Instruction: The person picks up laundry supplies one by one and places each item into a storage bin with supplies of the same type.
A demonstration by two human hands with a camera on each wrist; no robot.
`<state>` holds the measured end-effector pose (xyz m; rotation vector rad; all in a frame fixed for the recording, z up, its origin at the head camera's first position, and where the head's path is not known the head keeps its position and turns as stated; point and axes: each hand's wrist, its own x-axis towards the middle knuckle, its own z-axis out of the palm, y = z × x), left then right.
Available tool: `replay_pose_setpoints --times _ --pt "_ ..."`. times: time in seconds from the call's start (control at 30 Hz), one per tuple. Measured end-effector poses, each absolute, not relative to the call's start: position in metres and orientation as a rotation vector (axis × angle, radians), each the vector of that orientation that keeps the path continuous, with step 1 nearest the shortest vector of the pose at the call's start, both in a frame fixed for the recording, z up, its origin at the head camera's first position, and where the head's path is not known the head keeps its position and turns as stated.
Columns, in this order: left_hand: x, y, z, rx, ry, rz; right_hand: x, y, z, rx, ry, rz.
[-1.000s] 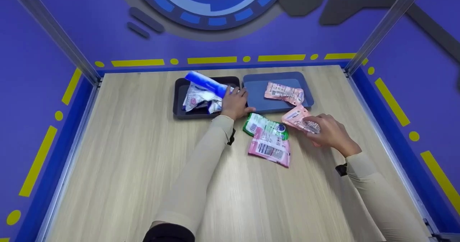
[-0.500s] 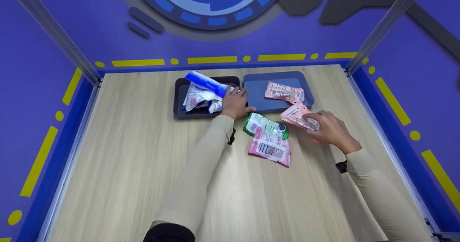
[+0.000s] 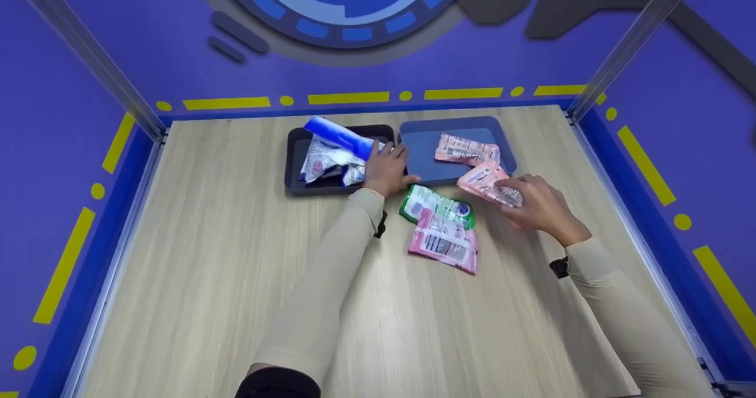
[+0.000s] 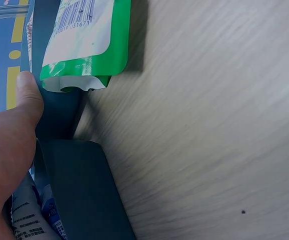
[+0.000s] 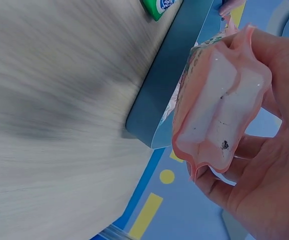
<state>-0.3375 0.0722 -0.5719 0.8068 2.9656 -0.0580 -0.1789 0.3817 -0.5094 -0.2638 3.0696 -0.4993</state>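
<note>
My right hand (image 3: 538, 206) grips a pale pink pouch (image 3: 487, 182) between thumb and fingers, near the front right corner of the blue-grey tray (image 3: 419, 170). In the right wrist view the folded base of the pouch (image 5: 219, 110) faces the camera. Another pink pouch (image 3: 466, 150) lies inside that tray. My left hand (image 3: 385, 170) rests with spread fingers over the right side of the black tray (image 3: 293, 173), against the blue-and-white packets (image 3: 322, 159) there. Its thumb (image 4: 28, 95) points toward the blue-grey tray.
In front of the trays, a green pouch (image 3: 425, 200) lies on the wooden table (image 3: 236, 256), partly covered by a pink-and-white packet (image 3: 443, 244). Blue panels with yellow marks (image 3: 348, 98) enclose the back and sides.
My right hand has shifted slightly up and left with the pink pouch, toward the blue-grey tray. The left hand has stayed in place.
</note>
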Motion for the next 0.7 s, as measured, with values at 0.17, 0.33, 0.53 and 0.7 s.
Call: replay_pose_setpoints --times 0.17,0.33,0.53,0.7 --pt "-0.337 0.072 -0.571 0.802 2.952 -0.060 -0.184 0.381 -0.509 -0.296 3.099 -0.486" --pt "-0.337 0.073 -0.570 0.796 2.941 -0.048 -0.189 0.379 -0.507 -0.284 3.089 -0.482" --pt "-0.338 0.073 -0.570 0.800 2.948 -0.060 -0.193 0.376 -0.506 -0.246 3.077 -0.495" --pt "-0.339 0.073 -0.571 0.805 2.956 -0.080 -0.197 0.374 -0.506 -0.217 3.068 -0.503"
